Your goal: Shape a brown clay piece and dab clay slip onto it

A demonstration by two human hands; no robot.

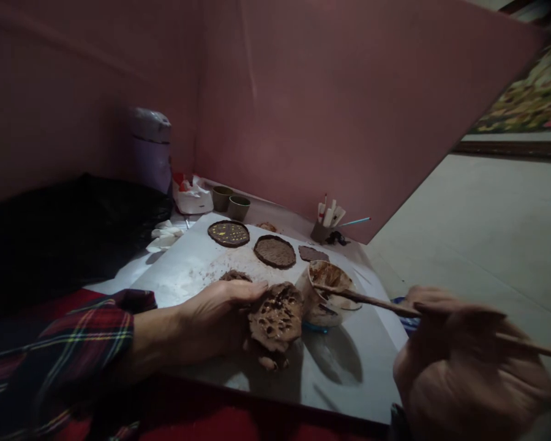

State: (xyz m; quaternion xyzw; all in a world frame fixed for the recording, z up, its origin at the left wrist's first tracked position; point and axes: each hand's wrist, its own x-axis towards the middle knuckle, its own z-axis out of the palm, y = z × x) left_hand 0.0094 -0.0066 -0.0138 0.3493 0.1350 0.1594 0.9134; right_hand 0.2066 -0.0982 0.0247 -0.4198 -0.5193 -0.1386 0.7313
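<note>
A home craft corner: paper-covered low table (202,269), pot of brushes (324,229), patterned rug (532,98) on the floor.

The right hand (468,361), nearest the lens, is blurred, its finger outlines soft; its wrist is cut off by the lower edge. The thin brush handle (441,321) it grips runs out of the right edge, while the tip is lost inside the paint-smeared cup (326,294). The left hand (220,321) covers the near left side of the pitted brown piece (275,318), with only fingertips showing beneath it. Part of a small brown lump (235,275) sits hidden behind that hand. A dark heap (64,239) at far left is too dim to identify. The tools in the far holder (324,228) are too small to tell apart.
</note>
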